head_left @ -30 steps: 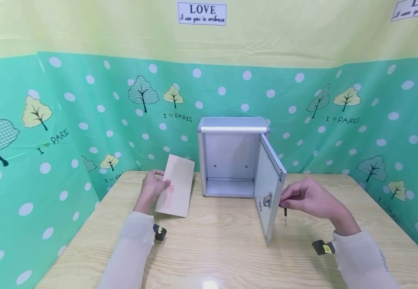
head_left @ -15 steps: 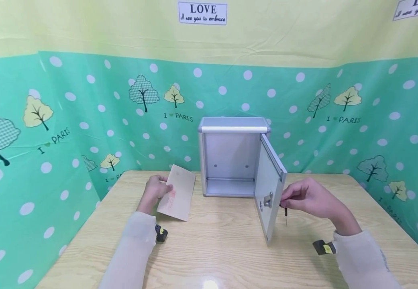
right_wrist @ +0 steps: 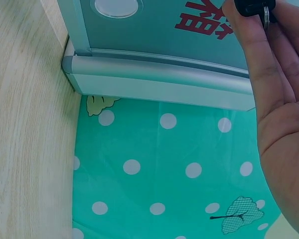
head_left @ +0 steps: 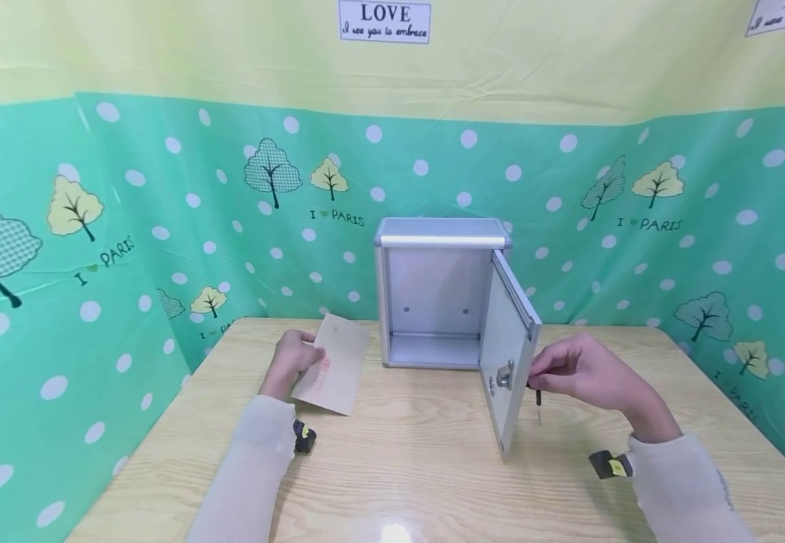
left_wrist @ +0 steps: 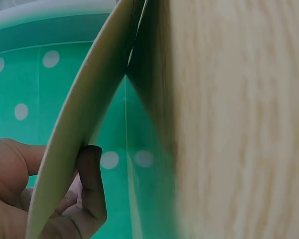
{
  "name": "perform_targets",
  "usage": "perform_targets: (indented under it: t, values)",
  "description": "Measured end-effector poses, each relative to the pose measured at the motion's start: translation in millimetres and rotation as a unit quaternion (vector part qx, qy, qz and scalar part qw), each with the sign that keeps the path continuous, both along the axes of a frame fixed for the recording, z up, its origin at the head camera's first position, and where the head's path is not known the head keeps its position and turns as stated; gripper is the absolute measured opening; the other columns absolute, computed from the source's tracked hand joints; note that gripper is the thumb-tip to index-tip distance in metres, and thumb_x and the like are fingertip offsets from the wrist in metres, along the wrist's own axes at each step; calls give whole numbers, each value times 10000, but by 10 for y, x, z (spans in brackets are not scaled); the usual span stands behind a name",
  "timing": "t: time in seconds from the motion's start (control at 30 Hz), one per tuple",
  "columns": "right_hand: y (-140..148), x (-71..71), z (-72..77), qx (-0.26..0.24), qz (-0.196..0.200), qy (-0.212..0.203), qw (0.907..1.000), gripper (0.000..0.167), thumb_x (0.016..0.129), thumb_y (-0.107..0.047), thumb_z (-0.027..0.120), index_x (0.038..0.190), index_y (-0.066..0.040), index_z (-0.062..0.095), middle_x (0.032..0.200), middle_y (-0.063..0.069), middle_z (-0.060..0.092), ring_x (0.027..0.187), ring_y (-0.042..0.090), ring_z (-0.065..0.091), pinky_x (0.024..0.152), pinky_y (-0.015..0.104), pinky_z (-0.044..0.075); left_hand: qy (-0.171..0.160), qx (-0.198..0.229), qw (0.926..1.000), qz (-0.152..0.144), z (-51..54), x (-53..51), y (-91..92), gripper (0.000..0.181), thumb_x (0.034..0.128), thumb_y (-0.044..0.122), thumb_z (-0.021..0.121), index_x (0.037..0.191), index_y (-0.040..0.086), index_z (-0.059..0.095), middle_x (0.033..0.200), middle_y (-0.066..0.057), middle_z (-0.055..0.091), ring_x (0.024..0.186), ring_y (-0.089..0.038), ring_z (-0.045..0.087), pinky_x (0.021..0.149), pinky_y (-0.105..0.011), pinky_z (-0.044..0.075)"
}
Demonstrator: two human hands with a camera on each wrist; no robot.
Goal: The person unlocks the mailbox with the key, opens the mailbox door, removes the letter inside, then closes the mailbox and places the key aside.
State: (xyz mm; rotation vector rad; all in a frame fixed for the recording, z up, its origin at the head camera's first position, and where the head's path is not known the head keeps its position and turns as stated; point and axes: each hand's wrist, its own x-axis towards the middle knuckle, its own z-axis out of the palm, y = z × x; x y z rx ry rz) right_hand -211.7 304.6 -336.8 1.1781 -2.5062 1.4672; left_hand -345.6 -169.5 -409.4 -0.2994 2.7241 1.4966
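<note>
My left hand (head_left: 292, 354) pinches a tan paper envelope (head_left: 341, 369) with red printing, thumb on its front and fingers behind. The envelope leans back low over the table, left of a silver metal box (head_left: 441, 232). In the left wrist view the envelope (left_wrist: 74, 129) shows nearly edge-on. The box's door (head_left: 510, 332) is swung out to the right, with a lock on its inner face. At the door's outer side my right hand (head_left: 585, 373) pinches a black-headed key (right_wrist: 253, 7); a second key (head_left: 538, 403) dangles below. The first key's blade is hidden.
Bare wall and floor show inside the box, with two small holes at the back. A wood-grain table (head_left: 406, 467) bears it. Behind and at both sides hangs a green and yellow curtain (head_left: 188, 173). Red lettering (right_wrist: 204, 17) marks the door's outer face.
My left hand has tipped the envelope back, its top edge dropping lower. The right hand, the keys and the door stay where they were; the head view has shifted slightly.
</note>
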Motion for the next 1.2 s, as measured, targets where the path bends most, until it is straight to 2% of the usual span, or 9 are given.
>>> perform_targets:
  t: [0.27,0.47,0.73,1.07,1.2]
  values:
    - [-11,1,9,7,-24,-8,10000,170,907,111,686,976,-22,767,942,69,780,841,181,750,715,330,646,-87,-243,9996,-82,-1,5,-2,436,933,33,660,1331,-114,558,1302,-329,564,1208,-474,562,1022,-579,509]
    - [-11,11,29,73,-71,-72,9999,155,918,97,681,986,-13,766,948,136,772,845,147,743,715,316,643,-120,-361,9991,-185,2,-4,-12,484,954,51,638,1375,-143,499,1391,-369,491,1315,-508,472,1113,-596,427]
    - [-10,9,28,17,-2,-43,10000,151,911,109,682,976,-2,761,932,165,766,836,173,748,718,319,644,-327,-425,9981,-305,16,15,-13,529,978,89,623,1413,-150,440,1435,-366,451,1344,-507,445,1118,-587,426]
    - [-10,8,10,-33,3,-18,10000,162,909,113,684,975,-9,766,941,88,779,838,200,752,709,315,643,-334,-480,9976,-364,28,12,-43,538,980,85,599,1430,-149,417,1435,-370,450,1317,-510,469,1096,-578,454]
    - [-14,12,14,32,-44,-19,10000,153,910,99,694,972,-20,767,939,72,781,836,165,748,707,316,644,-278,-446,9979,-368,48,19,-36,547,985,104,604,1436,-141,417,1440,-365,448,1319,-506,470,1104,-580,444]
